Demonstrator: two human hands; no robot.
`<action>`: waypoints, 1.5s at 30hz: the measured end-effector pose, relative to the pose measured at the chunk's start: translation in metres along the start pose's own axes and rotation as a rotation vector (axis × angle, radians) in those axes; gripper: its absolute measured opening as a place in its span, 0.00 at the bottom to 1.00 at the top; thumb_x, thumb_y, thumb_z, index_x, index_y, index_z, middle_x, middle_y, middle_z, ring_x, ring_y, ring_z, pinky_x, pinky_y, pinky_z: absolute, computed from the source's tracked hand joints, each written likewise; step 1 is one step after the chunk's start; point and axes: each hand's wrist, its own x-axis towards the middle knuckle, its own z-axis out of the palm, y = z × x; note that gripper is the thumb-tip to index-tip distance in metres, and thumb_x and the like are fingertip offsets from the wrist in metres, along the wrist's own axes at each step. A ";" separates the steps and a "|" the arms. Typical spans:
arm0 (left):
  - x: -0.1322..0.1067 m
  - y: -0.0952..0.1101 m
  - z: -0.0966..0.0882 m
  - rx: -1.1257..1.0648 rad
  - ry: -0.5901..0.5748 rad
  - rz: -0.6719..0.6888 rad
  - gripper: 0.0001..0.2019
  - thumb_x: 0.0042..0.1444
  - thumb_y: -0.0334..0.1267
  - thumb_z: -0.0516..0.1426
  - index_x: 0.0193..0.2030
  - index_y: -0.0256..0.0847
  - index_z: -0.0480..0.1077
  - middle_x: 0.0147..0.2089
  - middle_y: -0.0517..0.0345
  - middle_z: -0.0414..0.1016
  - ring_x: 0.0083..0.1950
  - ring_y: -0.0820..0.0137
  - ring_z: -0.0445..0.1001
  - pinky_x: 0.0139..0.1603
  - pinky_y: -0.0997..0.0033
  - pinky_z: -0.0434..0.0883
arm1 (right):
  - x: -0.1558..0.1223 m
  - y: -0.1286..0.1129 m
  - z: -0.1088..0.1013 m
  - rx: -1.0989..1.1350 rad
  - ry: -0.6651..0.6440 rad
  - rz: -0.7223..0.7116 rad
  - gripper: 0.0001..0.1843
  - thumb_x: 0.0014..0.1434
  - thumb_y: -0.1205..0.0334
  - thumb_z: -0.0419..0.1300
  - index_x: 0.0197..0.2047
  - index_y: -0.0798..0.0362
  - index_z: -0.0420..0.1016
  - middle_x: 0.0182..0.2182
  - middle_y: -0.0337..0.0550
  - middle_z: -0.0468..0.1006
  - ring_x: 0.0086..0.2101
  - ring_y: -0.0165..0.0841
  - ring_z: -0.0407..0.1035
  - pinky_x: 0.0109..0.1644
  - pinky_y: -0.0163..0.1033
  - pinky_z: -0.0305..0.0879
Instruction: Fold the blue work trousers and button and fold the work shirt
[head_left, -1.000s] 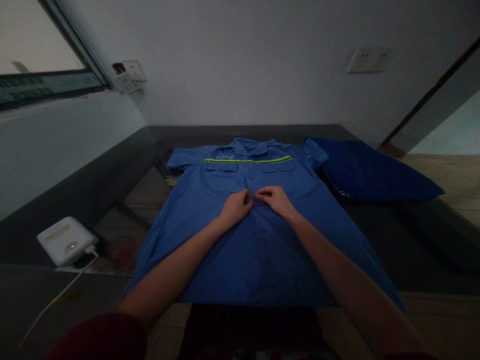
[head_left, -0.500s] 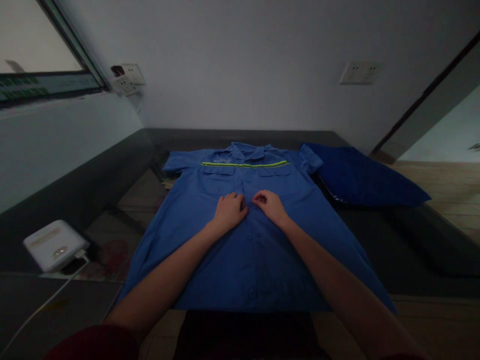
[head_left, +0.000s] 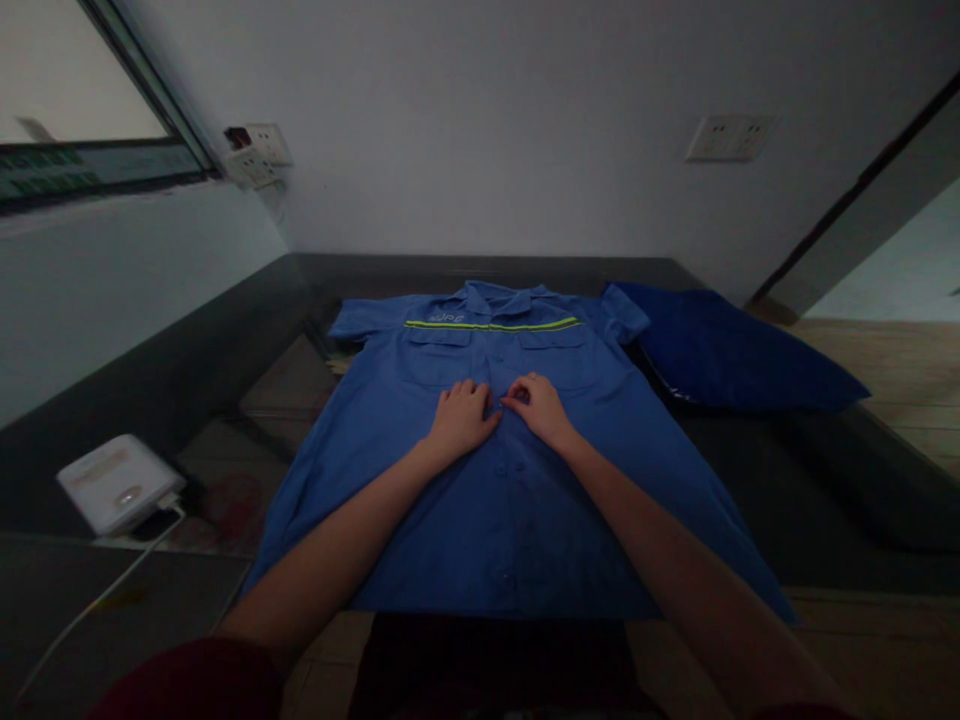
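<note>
Blue shirt (head_left: 495,440) flat on table (head_left: 750,440), front up. Left hand (head_left: 459,418) lies open-palmed on placket; right hand (head_left: 537,408) beside it, grip pinching cloth at button line. Best: press fabric taut, align edges. Dark cloth (head_left: 720,350) right of hands.

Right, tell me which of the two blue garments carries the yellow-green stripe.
The lighter blue short-sleeved shirt, spread flat under both hands, has the stripe across its chest. The darker blue garment lying to its right shows none.
</note>
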 end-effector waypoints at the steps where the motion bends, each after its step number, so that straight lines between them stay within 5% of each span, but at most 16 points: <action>1: 0.000 0.000 0.000 -0.001 -0.001 0.001 0.11 0.58 0.47 0.54 0.40 0.42 0.66 0.44 0.51 0.69 0.49 0.58 0.67 0.47 0.60 0.63 | 0.000 0.001 0.001 -0.012 0.000 0.007 0.06 0.54 0.64 0.66 0.29 0.52 0.73 0.30 0.41 0.70 0.36 0.37 0.65 0.42 0.40 0.59; 11: -0.003 0.001 -0.004 0.024 -0.014 0.023 0.11 0.59 0.47 0.54 0.40 0.42 0.66 0.45 0.52 0.70 0.50 0.59 0.67 0.48 0.61 0.63 | -0.011 -0.006 -0.010 -0.021 -0.016 -0.020 0.02 0.58 0.68 0.61 0.33 0.53 0.73 0.34 0.44 0.74 0.39 0.38 0.66 0.47 0.43 0.59; 19: -0.013 0.012 -0.032 0.099 -0.123 0.090 0.13 0.61 0.45 0.53 0.46 0.39 0.67 0.48 0.47 0.71 0.50 0.57 0.69 0.49 0.60 0.64 | -0.062 -0.024 -0.072 0.063 -0.073 -0.099 0.05 0.59 0.67 0.59 0.39 0.51 0.74 0.39 0.44 0.76 0.44 0.38 0.68 0.51 0.45 0.60; 24: -0.043 0.022 -0.061 0.000 -0.207 0.149 0.10 0.62 0.41 0.53 0.46 0.40 0.69 0.45 0.51 0.74 0.47 0.60 0.73 0.50 0.60 0.65 | -0.109 -0.049 -0.095 0.129 -0.031 -0.009 0.05 0.59 0.67 0.57 0.35 0.49 0.74 0.36 0.42 0.76 0.39 0.38 0.69 0.44 0.43 0.64; 28: -0.074 0.027 -0.056 -0.181 -0.239 0.108 0.07 0.62 0.37 0.52 0.44 0.42 0.69 0.43 0.56 0.75 0.42 0.65 0.74 0.43 0.67 0.68 | -0.130 -0.070 -0.078 0.166 -0.031 0.038 0.06 0.59 0.68 0.56 0.35 0.49 0.73 0.33 0.41 0.75 0.35 0.37 0.69 0.41 0.41 0.66; 35: -0.105 0.028 -0.013 -0.465 -0.005 -0.041 0.09 0.61 0.31 0.51 0.46 0.42 0.68 0.45 0.54 0.73 0.46 0.66 0.72 0.48 0.67 0.69 | -0.135 -0.085 -0.030 0.009 0.012 0.085 0.07 0.57 0.68 0.62 0.38 0.49 0.70 0.35 0.44 0.74 0.38 0.42 0.68 0.43 0.47 0.67; 39: -0.104 0.033 -0.013 -0.384 -0.010 -0.027 0.09 0.61 0.31 0.51 0.47 0.41 0.68 0.46 0.53 0.72 0.48 0.65 0.71 0.50 0.65 0.68 | -0.137 -0.084 -0.020 -0.120 0.009 0.086 0.14 0.53 0.68 0.66 0.41 0.50 0.68 0.39 0.47 0.72 0.41 0.46 0.67 0.46 0.51 0.66; 45: -0.093 0.041 -0.026 -0.214 -0.129 -0.074 0.05 0.61 0.34 0.53 0.44 0.40 0.67 0.44 0.53 0.73 0.44 0.65 0.73 0.45 0.67 0.68 | -0.134 -0.083 -0.025 -0.143 -0.021 0.087 0.12 0.54 0.71 0.62 0.41 0.50 0.68 0.39 0.47 0.72 0.41 0.44 0.68 0.47 0.49 0.66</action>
